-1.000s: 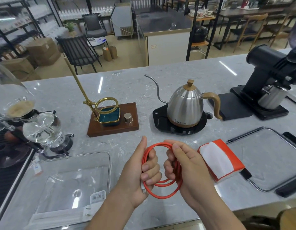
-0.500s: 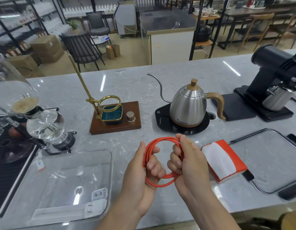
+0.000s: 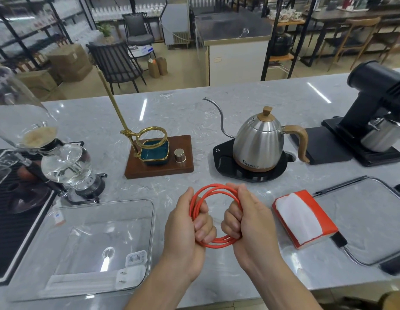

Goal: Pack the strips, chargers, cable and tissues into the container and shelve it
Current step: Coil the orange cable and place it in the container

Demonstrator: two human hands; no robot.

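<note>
Both forearms reach in from the near edge, bare, and angle toward each other so the hands meet at the middle. The left hand [image 3: 187, 224] stands on edge, thumb up and straight along the far side, its fingers curled round the left side of the coiled cable [image 3: 214, 214]. The right hand [image 3: 246, 217] mirrors it just beside, knuckles facing left, fingers curled round the coil's right side and thumb lying over the top; the two sets of knuckles are close but apart, with the loop's open middle between them.
</note>
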